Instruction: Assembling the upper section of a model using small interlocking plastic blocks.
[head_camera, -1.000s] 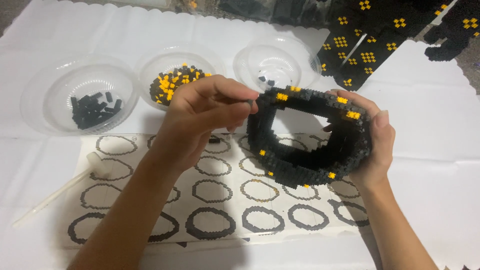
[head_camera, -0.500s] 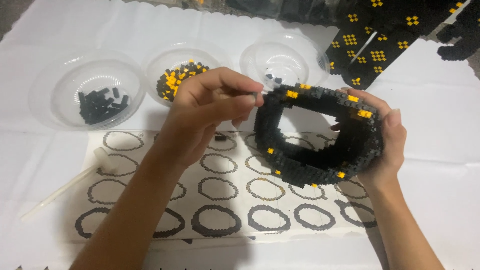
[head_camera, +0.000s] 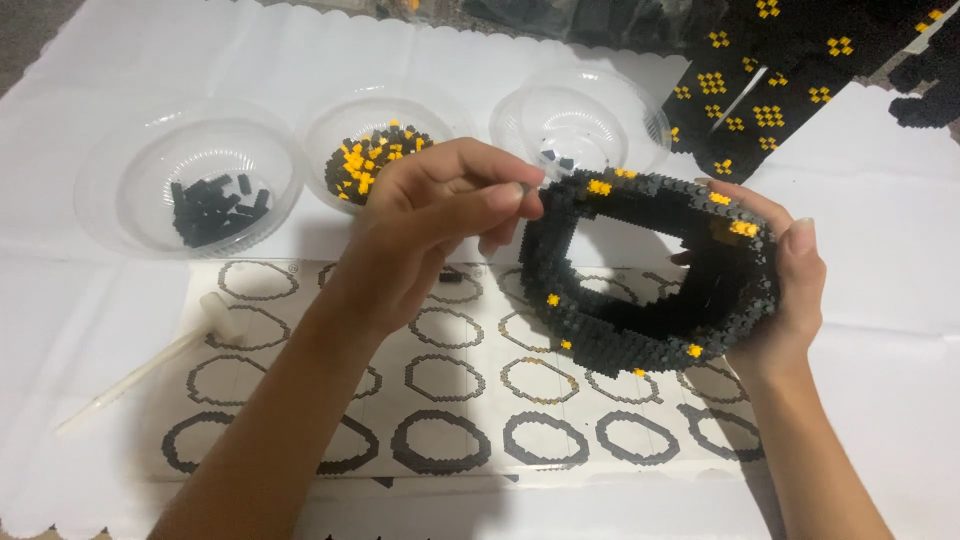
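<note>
Two hands on one piece: your right hand (head_camera: 790, 290) cups the black brick ring (head_camera: 645, 270) from its far right side, fingers pressed together along the outer wall, thumb over the top rim. Ring is held tilted above the table, opening facing you, yellow studs dotted round it. Your left hand (head_camera: 430, 235) sits at the ring's upper left rim, thumb and fingers pinched tight against the top edge; can't tell if a small brick is between them. Below: white tablecloth (head_camera: 120, 80), then an instruction sheet (head_camera: 450, 400) printed with rows of ring outlines. Behind: three clear bowls — left bowl (head_camera: 190, 180) with black bricks, middle bowl (head_camera: 375, 150) with black and yellow mix, right bowl (head_camera: 580, 125) nearly bare. White plastic tool (head_camera: 150, 360) lies left on the sheet edge.
</note>
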